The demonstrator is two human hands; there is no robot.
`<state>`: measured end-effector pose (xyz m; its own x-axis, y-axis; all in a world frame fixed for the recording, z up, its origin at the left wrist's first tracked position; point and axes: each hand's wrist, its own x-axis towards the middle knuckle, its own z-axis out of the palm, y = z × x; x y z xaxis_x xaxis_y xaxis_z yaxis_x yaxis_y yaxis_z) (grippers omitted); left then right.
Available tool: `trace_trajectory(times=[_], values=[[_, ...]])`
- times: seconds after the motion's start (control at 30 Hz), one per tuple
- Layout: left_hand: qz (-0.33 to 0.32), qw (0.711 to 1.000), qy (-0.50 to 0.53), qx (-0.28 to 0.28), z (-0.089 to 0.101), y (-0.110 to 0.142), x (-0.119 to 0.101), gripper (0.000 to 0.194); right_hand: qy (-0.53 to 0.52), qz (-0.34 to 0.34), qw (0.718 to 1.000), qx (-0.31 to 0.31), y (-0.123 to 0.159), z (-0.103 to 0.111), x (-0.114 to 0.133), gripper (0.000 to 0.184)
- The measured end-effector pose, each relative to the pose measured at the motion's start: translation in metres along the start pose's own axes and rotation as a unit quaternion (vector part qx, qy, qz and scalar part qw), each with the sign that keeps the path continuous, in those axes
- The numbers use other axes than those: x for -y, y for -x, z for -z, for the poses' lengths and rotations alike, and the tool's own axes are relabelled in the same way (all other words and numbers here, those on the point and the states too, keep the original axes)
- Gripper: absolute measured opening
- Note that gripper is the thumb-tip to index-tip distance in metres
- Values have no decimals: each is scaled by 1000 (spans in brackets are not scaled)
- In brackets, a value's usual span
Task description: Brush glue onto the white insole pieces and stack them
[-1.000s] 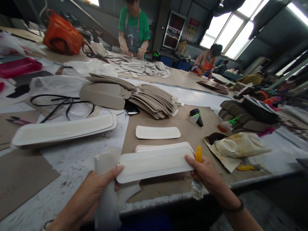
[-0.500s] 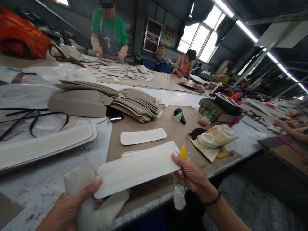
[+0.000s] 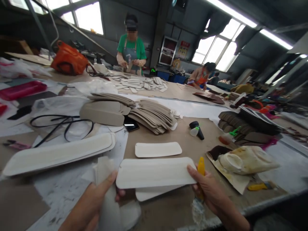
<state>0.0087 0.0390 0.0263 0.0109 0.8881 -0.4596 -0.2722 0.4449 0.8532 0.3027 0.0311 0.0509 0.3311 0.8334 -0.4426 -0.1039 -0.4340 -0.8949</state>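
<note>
A long white panel (image 3: 154, 173) with rounded corners is held up between my two hands. My left hand (image 3: 92, 199) pinches its left end, with blurred pale pieces (image 3: 108, 195) at the palm and fingers. On the right end, my right hand (image 3: 214, 192) has its thumb on top. That same hand grips a yellow-handled brush (image 3: 201, 165), bristles down and caked white. Below the held panel another white panel (image 3: 156, 192) shows in part. Just beyond lies a smaller white panel (image 3: 158, 149). Stacked long white panels (image 3: 60, 154) are to the left.
Stacks of grey-brown pieces (image 3: 154, 115) stand behind, beside a phone (image 3: 131, 124). A stained white container (image 3: 250, 160) and a second yellow-handled brush (image 3: 258, 186) lie right, near the table edge. Small bottles (image 3: 194, 131) and a black cord (image 3: 62, 120) are around. A co-worker (image 3: 131, 48) stands across.
The view has swung left, so the table and co-workers sit further right. The held panel now looks more level. Both hands keep their grip.
</note>
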Motion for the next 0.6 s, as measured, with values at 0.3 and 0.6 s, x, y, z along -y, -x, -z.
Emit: trace_trajectory(times=[0.3,0.6], values=[[21,998,40,-52,-7,-2,-7,51,21,1,1000,-24,4,-9,4,56],[44,997,13,-69,10,-14,3,46,-13,27,999,-25,12,-11,0,61]])
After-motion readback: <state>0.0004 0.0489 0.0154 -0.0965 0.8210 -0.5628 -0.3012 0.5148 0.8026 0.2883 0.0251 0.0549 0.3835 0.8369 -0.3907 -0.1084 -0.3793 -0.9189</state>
